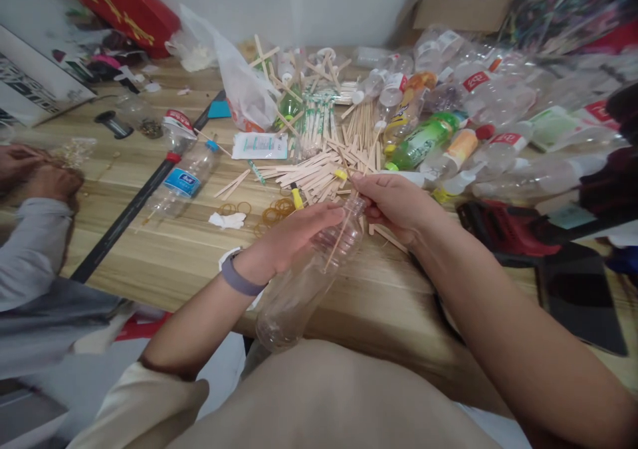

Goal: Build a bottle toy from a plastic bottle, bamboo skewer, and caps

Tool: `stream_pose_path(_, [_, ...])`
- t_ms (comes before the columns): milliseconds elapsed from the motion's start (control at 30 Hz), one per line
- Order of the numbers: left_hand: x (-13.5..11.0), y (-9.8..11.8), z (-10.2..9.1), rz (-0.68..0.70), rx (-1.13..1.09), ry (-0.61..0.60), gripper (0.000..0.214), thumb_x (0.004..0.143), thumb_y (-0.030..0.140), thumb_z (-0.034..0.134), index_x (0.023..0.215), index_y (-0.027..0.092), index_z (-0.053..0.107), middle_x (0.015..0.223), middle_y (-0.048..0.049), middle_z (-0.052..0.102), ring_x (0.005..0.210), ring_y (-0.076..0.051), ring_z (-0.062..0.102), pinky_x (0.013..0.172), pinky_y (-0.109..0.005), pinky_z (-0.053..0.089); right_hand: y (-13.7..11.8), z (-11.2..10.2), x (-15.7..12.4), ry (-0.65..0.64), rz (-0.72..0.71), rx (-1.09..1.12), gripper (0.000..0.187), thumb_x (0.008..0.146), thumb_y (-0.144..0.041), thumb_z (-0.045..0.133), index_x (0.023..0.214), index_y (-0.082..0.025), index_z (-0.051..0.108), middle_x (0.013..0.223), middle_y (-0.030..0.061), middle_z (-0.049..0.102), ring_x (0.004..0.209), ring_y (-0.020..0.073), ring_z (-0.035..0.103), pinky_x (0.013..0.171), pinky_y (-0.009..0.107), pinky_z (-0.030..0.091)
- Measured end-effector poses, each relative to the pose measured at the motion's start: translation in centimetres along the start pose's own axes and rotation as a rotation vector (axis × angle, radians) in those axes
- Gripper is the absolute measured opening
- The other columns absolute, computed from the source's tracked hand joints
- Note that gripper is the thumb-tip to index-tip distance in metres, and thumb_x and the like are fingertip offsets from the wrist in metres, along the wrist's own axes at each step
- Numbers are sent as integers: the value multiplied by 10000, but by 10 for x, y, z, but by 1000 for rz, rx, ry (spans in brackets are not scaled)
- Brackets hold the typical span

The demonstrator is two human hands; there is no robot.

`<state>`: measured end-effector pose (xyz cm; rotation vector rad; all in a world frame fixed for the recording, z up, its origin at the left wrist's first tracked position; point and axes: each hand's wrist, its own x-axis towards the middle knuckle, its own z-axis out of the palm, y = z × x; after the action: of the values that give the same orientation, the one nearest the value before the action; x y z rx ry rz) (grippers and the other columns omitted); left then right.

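My left hand is wrapped round the upper part of a clear plastic bottle, which lies tilted with its base toward my body and its neck pointing away. At the bottle's mouth, my right hand pinches a thin wooden stick. Part of that stick runs down through the neck into the bottle. A small yellow piece shows just beyond my right fingertips; whether it touches the stick I cannot tell. Loose flat wooden sticks lie in a heap behind both hands.
Rubber bands and a crumpled white tissue lie left of my hands. Farther left are a labelled bottle and a black bar. Many plastic bottles crowd the back right. A red-black tool and phone lie right. Another person's hands work at left.
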<state>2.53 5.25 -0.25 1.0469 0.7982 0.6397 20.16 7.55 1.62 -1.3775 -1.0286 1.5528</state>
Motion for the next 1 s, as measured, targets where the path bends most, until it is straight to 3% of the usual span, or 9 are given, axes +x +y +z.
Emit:
stream_pose_path(167, [5, 4, 1, -48, -174, -84, 176, 797, 307, 699, 887, 182, 613, 784, 4, 642, 687, -130, 608, 614, -242, 480, 2, 2, 1, -13, 6, 35, 487, 904, -351, 710, 524, -174, 461, 456, -38, 410, 390, 52, 281, 361, 170, 193])
stream_pose_path(333, [12, 4, 2, -63, -234, -129, 245, 845, 412, 686, 895, 187, 602, 773, -7, 657, 660, -142, 607, 610, -277, 497, 4, 0, 1, -36, -9, 58, 504, 853, -399, 764, 548, -170, 434, 475, -56, 392, 397, 40, 275, 374, 163, 185])
stream_pose_path(433, [15, 5, 1, -106, -241, -134, 231, 828, 381, 716, 890, 181, 618, 758, -5, 639, 664, -144, 606, 613, -276, 492, 5, -2, 0, -50, -33, 71, 499, 834, -403, 774, 556, -172, 429, 470, -67, 364, 398, 39, 264, 377, 164, 182])
stream_pose_path(533, [17, 7, -1, -151, -245, -145, 227, 812, 362, 737, 920, 192, 633, 770, -11, 652, 658, -153, 617, 614, -287, 498, 7, -2, 0, -54, -39, 82, 401, 834, -392, 761, 612, -162, 520, 487, -71, 368, 399, 41, 251, 378, 171, 163])
stream_pose_path(733, [23, 5, -3, -95, -253, -188, 234, 815, 324, 739, 1012, 219, 669, 803, -13, 683, 651, -150, 640, 604, -270, 506, 8, 0, -1, -24, -17, 133, 198, 858, -319, 707, 815, -127, 685, 509, -77, 382, 396, 41, 220, 385, 181, 123])
stream_pose_path(1000, [21, 5, -3, -74, -218, -146, 245, 800, 340, 758, 997, 207, 699, 815, -21, 676, 724, -167, 657, 689, -308, 534, 9, 0, -2, -38, -17, 118, 249, 844, -372, 736, 787, -139, 671, 513, -80, 371, 398, 43, 230, 387, 186, 154])
